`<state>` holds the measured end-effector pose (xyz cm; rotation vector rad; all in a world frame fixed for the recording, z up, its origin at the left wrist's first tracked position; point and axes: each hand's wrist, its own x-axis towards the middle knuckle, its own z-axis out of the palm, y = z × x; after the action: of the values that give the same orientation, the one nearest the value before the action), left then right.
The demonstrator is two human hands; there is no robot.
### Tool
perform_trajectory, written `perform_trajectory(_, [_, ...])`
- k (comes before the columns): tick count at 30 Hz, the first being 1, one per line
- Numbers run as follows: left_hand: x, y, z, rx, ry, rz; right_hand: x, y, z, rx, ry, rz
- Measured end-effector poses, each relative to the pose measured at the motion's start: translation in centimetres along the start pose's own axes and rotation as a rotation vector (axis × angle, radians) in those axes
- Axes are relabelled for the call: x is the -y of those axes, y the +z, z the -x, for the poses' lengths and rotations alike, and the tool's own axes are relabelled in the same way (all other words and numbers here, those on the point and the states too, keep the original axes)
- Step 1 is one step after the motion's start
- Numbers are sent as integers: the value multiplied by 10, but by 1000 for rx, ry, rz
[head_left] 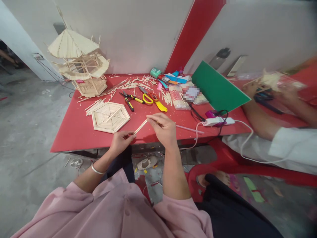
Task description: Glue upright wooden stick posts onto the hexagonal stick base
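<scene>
Thin wooden sticks (140, 126), seemingly two side by side, are held between my hands above the table's front edge. My left hand (121, 142) pinches their lower end, and my right hand (163, 128) pinches the upper end. Just beyond my left hand a hexagonal panel of wooden sticks (110, 117) lies flat on the red table (71, 137). Pliers with black and yellow handles (130, 100) lie past the panel. To their right are yellow-handled scissors (148, 98) and a cutter with a yellow grip (160, 105).
A tiered stick pagoda (81, 62) stands at the back left. Loose sticks (133, 83) litter the table behind the tools. A green board (218, 86) leans at the right, near a white power strip (218, 121) with its cord. Another person's arm (260, 120) reaches in from the right.
</scene>
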<state>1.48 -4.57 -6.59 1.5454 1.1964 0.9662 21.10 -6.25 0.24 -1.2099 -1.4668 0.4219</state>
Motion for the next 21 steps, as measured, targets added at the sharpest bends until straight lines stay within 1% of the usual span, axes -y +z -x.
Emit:
perform_trajectory(3, [11,2,-8,-32,237,-205,3,11,1,30,-135,72])
perform_trajectory(5, [15,3,-10,-36,309,-278,1,20,3,43,-206,133])
perform_trajectory(9, [18,4,-7,-56,319,-422,-6,34,7,39,-318,239])
perform_trajectory(12, [18,5,-5,-76,308,-523,-6,36,10,36,-358,299])
perform_trajectory(14, [18,6,-4,-93,295,-572,-2,34,12,57,-382,337])
perform_trajectory(18, [20,7,-4,-81,292,-588,7,31,17,127,-437,414])
perform_trajectory(21, [20,6,-3,-66,307,-563,10,28,19,137,-472,473])
